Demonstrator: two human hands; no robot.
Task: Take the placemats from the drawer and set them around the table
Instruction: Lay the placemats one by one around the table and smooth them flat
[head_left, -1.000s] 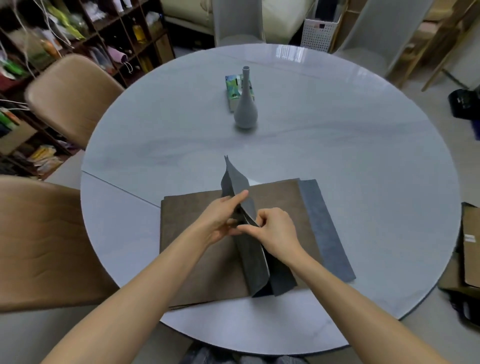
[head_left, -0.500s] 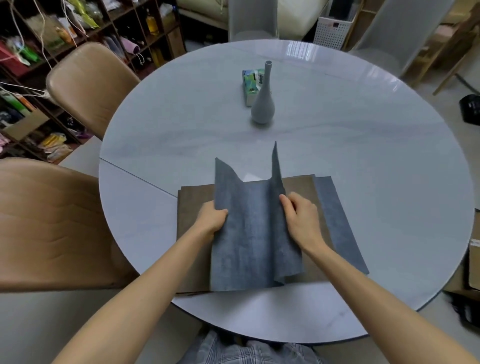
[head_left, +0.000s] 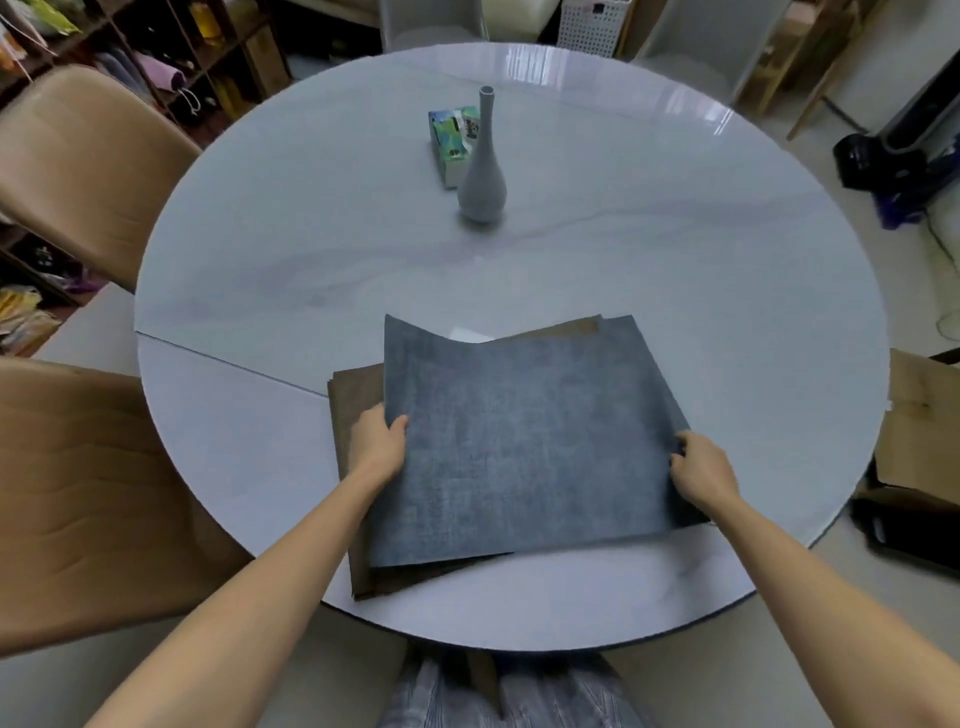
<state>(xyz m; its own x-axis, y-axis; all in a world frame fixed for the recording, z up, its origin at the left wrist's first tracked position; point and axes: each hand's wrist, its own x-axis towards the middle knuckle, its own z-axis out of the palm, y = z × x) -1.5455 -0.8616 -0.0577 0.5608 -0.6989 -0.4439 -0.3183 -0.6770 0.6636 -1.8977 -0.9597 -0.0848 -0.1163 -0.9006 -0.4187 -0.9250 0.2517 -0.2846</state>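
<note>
A grey-blue placemat (head_left: 519, 441) is spread open above a stack of brown placemats (head_left: 358, 395) near the front edge of the round white table (head_left: 675, 270). My left hand (head_left: 376, 447) grips the mat's left edge, thumb on top. My right hand (head_left: 698, 470) pinches its right edge. The mat's far side bows upward. A further grey mat edge (head_left: 623, 325) shows under it at the far right, beside a brown corner.
A grey vase (head_left: 482, 176) stands near the table's middle with a tissue box (head_left: 449, 143) right behind it. Tan chairs (head_left: 78, 156) stand at the left, grey chairs at the far side. Shelves fill the far left; a cardboard box (head_left: 924, 415) sits at the right.
The folded grey mat has been unfolded: my hands moved apart from the middle to its left and right edges, and it now lies spread wide over the stack.
</note>
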